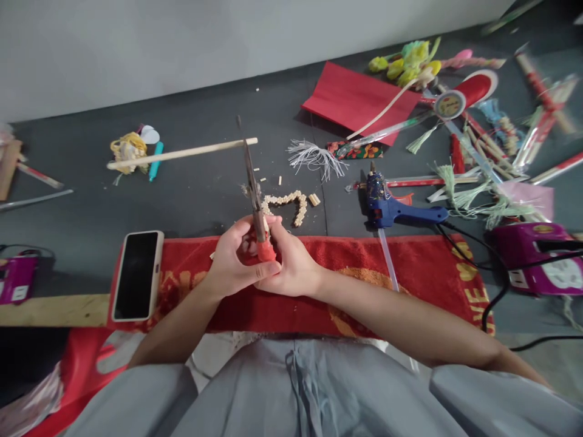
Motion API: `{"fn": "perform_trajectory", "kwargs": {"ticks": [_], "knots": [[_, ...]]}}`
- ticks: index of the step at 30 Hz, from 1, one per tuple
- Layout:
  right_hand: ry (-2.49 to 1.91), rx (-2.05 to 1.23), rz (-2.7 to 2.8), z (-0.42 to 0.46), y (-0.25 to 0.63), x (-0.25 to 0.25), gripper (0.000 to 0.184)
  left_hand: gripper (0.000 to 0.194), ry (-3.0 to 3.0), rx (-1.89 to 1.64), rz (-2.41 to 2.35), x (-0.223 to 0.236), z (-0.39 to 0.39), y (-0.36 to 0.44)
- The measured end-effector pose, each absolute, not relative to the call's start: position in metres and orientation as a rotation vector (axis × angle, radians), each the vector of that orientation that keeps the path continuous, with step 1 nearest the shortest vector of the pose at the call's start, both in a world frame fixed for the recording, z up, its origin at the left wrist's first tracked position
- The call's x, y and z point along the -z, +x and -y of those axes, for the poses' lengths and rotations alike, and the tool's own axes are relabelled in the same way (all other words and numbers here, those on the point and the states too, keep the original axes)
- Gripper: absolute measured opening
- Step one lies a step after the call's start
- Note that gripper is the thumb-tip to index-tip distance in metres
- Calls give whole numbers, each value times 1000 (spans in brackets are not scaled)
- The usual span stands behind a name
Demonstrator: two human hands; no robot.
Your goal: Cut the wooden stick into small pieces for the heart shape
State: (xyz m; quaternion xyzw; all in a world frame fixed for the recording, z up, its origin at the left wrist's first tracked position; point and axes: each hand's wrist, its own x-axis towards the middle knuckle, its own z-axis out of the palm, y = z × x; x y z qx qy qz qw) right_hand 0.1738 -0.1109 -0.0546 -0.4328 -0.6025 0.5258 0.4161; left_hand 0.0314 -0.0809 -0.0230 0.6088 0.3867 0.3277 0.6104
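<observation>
Close together over the towel's far edge, my left hand (237,258) and my right hand (294,258) are both closed around a red-handled tool with a long metal blade (255,194). Its blade points away from me, seen nearly edge-on, so its kind is unclear. The left thumb presses on the red handle. A small pale piece shows by the right thumb; its grip is partly hidden. Just beyond the hands lies a heart-like outline of small pale tube pieces (298,209). A thin wooden stick (182,155) appears behind the blade tip.
A phone (138,276) lies on the left of the red towel (364,261). To the right are a blue glue gun (387,209), white threads (314,156), red paper (346,97), a red thread spool (473,91) and a purple box (532,255). A cable crosses the towel's right end.
</observation>
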Motion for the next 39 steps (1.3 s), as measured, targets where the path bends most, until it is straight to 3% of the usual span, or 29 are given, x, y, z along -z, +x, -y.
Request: {"fn": "perform_trajectory", "kwargs": {"ticks": [15, 26, 32, 39], "knots": [[-1237, -1173, 1612, 106, 182, 45, 44, 72, 1434, -839, -906, 33, 83, 35], [-1154, -1121, 1595, 105, 183, 46, 44, 68, 1377, -908, -877, 37, 87, 36], [-1201, -1127, 1542, 103, 182, 51, 42, 64, 1481, -778, -994, 27, 77, 37], [-1363, -1083, 1560, 105, 182, 42, 40, 22, 2407, -1609, -1196, 26, 67, 3]]}}
